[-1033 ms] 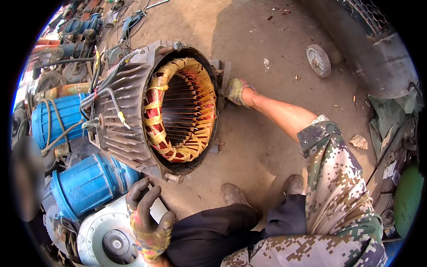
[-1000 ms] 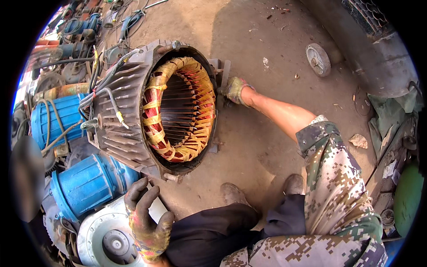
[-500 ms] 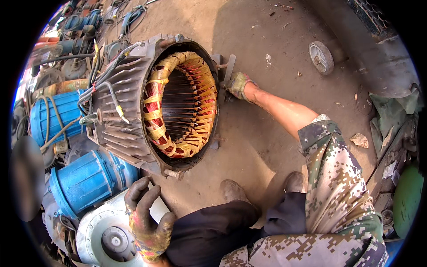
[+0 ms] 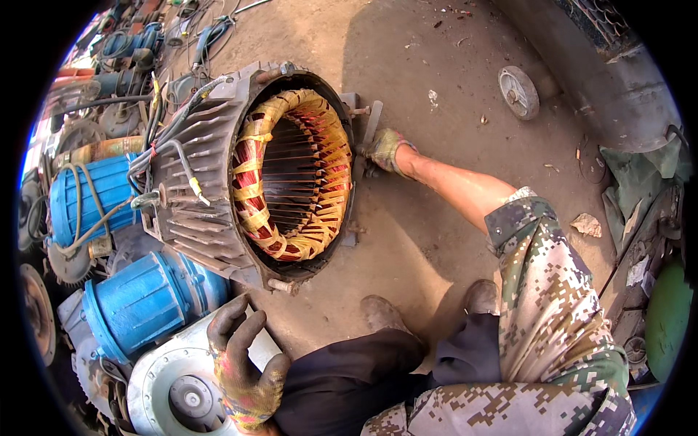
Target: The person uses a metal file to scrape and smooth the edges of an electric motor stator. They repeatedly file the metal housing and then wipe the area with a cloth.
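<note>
A large motor stator housing (image 4: 196, 182) with grey cooling fins lies on its side, its round opening turned to the right. Inside the opening sits a ring of copper windings (image 4: 254, 196) bound with yellowish tape. My gloved right hand (image 4: 388, 150) is closed at the housing's right edge, by the lower end of a flat grey metal bar (image 4: 372, 123); what its fingers grip is hidden. My gloved left hand (image 4: 246, 363) hovers over a pale round metal cover (image 4: 149, 385), fingers apart and slightly bent, holding nothing. Grey cable leads (image 4: 178, 156) hang across the housing's fins.
Two blue motors (image 4: 142, 301) lie left of the housing, with more motors and cables beyond. A small wheel (image 4: 518, 93) lies on the dirt floor at the upper right. Green cloth (image 4: 640, 182) and a green rounded object (image 4: 669, 320) are at the far right.
My right hand has shifted slightly down and left in the picture, still at the housing's edge. The flat bar tips a little lower. My left hand stays nearly in place with fingers apart.
</note>
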A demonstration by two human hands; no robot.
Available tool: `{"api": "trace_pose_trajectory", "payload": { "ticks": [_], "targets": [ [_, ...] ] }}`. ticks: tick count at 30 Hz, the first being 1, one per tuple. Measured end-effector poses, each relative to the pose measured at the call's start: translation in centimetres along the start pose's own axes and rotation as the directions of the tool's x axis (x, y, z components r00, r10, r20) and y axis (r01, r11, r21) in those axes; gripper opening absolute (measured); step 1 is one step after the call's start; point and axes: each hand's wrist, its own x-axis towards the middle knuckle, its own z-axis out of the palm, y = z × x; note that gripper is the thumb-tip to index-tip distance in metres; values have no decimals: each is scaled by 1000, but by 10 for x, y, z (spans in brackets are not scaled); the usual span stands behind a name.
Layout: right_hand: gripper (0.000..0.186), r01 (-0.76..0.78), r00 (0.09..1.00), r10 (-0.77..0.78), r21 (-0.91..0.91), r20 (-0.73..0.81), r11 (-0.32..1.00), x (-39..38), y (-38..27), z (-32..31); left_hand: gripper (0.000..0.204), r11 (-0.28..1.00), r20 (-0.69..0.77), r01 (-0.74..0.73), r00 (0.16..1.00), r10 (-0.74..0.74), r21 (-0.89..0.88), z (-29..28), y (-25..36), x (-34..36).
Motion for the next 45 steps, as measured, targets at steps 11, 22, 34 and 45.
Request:
{"api": "trace_pose_trajectory", "payload": {
  "ticks": [11, 22, 34, 45],
  "targets": [
    [35, -179, 983, 94, 907, 155, 382, -54, -7, -24, 68, 1000, 33, -26, 999, 26, -2, -2, -4, -10],
    [40, -80, 996, 71, 814, 48, 576, -35, -11, -7, 63, 995, 94, -100, 991, 97, 26, -2, 1, -17],
    [28, 23, 989, -11, 77, -146, 997, -12, -13, -21, 64, 988, 111, -142, 985, 134, 65, -7, 5, -17],
    [25, 89, 966, -87, -4, -242, 996, -4, -11, -5, 63, 989, 119, -140, 984, 134, 44, -3, 8, -11]
  ]
}}
